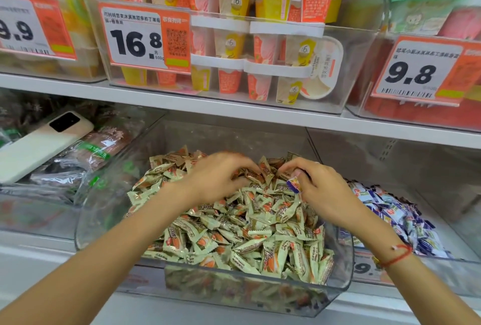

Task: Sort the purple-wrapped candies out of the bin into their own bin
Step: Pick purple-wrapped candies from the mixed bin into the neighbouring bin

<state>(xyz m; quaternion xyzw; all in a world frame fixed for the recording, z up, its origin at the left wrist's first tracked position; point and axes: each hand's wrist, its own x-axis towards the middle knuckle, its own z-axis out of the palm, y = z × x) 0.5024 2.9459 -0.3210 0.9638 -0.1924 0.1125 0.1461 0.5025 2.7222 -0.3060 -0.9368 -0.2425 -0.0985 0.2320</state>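
A clear plastic bin [86, 223] in the middle of the lower shelf is heaped with cream-and-orange wrapped candies [250, 228]. My right hand [316, 184] hovers over the back of the heap and holds a purple-wrapped candy [294, 183] against its palm, while its fingertips reach into the pile. My left hand [218, 176] digs with curled fingers into the candies at the back of the heap; whether it holds one is hidden. To the right, a second clear bin [455, 259] holds a pile of purple-wrapped candies [395, 218].
A white phone [41, 145] lies on packaged snacks in the bin at the left. The shelf above carries clear bins of dessert cups [234, 46] with price tags 16.8 [138, 43] and 9.8 [411, 72]. The shelf edge runs just above my hands.
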